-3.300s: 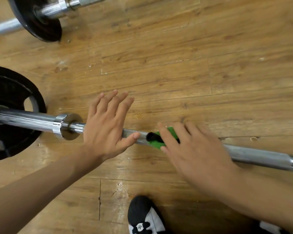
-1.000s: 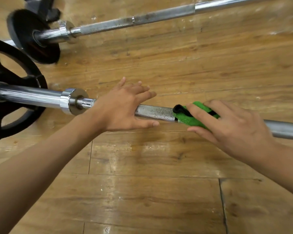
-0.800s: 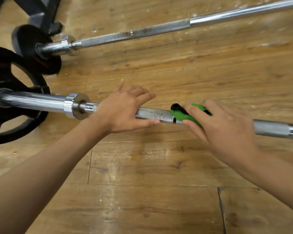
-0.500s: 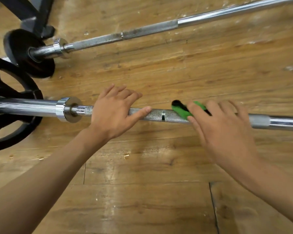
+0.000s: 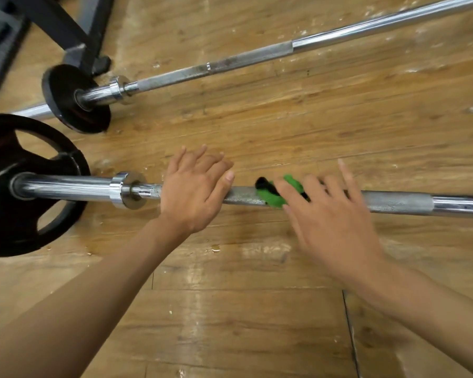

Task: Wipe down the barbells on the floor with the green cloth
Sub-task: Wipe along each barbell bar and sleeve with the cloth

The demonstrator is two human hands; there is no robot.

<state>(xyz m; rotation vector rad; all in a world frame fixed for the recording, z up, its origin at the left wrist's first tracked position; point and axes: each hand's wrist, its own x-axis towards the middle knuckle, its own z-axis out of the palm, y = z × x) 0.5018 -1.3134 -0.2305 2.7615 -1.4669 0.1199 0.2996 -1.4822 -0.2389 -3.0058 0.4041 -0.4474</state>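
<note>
Cloth (image 5: 271,196), green w/ black edge, sits on near bar (image 5: 399,201), pressed under R hand (image 5: 331,222), fingers (image 5: 292,199) straight & spread. L hand (image 5: 191,192) rests flat on near bar just left of cloth, fingers straight, close together, thumb out. 2nd bar (image 5: 230,64) lies on floor (image 5: 257,126) beyond, well apart.

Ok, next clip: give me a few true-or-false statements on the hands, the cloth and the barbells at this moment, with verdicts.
1. The green cloth lies on the near barbell under the right hand. True.
2. The left hand holds the cloth. False: it rests bare on the bar, between the collar and the cloth.
3. A far barbell also lies on the wooden floor. True.
4. The far barbell carries the bigger plate. False: the large black plate sits on the near barbell; the far one has a small plate.
</note>
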